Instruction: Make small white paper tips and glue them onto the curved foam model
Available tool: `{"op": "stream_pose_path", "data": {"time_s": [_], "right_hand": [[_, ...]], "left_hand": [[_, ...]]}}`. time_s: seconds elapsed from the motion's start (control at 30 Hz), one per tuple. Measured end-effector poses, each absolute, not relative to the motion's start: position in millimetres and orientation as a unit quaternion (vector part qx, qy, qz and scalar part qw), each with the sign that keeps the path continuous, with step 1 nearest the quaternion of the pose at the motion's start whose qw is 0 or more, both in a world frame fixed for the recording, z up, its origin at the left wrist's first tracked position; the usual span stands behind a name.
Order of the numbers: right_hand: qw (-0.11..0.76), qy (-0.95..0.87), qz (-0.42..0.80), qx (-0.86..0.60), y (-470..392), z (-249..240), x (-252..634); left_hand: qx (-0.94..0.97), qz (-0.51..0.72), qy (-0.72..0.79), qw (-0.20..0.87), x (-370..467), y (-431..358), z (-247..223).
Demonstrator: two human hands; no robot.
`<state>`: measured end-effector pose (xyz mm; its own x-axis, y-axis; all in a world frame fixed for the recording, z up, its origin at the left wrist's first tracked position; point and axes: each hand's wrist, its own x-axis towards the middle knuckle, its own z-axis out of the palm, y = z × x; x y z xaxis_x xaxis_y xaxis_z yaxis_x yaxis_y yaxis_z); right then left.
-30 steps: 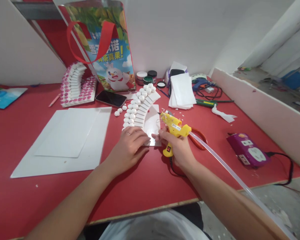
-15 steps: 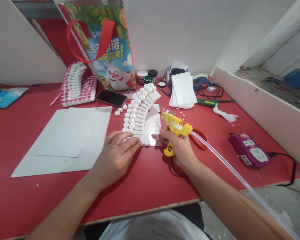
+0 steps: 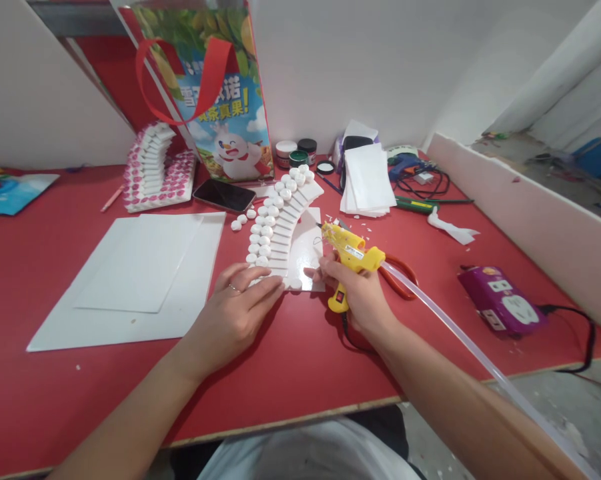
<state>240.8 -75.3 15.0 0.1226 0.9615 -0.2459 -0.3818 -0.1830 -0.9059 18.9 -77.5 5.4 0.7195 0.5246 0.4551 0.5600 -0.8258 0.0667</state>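
Note:
A curved white piece [image 3: 281,233] with thin ribs and rows of round white discs along its outer edge lies partly over a white card [image 3: 305,250]. My left hand [image 3: 237,310] rests over the near end of this piece, fingers closed together; whether they grip it is hidden. In my right hand [image 3: 363,293] is a yellow glue gun [image 3: 350,250], its nozzle pointing left above the card's right edge. A long clear glue stick [image 3: 445,320] sticks out of its back. One white disc [image 3: 295,284] sits at the card's near edge.
White sheets [image 3: 135,267] lie at the left. Behind are a phone [image 3: 224,195], a colourful bag [image 3: 230,100], paint jars [image 3: 299,158] and a pink-and-white piece [image 3: 155,173]. Red-handled pliers [image 3: 403,279] and a purple power socket [image 3: 503,300] are at the right.
The whole view has shifted very slightly. Both hands and the glue gun look the same as before.

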Motion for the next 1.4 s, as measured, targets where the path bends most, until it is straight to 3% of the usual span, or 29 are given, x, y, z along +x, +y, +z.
{"op": "stream_pose_path", "data": {"time_s": [0.5,1.4], "right_hand": [[0.574,-0.287,0.594,-0.485,-74.3,19.8,239.6],[0.577,-0.288,0.594,-0.481,-74.0,17.9,239.9]], "left_hand": [[-0.944,-0.151,-0.292,0.032,31.1,-84.8,2.8],[-0.951,-0.131,-0.277,0.041,29.1,-83.8,-8.2]]}}
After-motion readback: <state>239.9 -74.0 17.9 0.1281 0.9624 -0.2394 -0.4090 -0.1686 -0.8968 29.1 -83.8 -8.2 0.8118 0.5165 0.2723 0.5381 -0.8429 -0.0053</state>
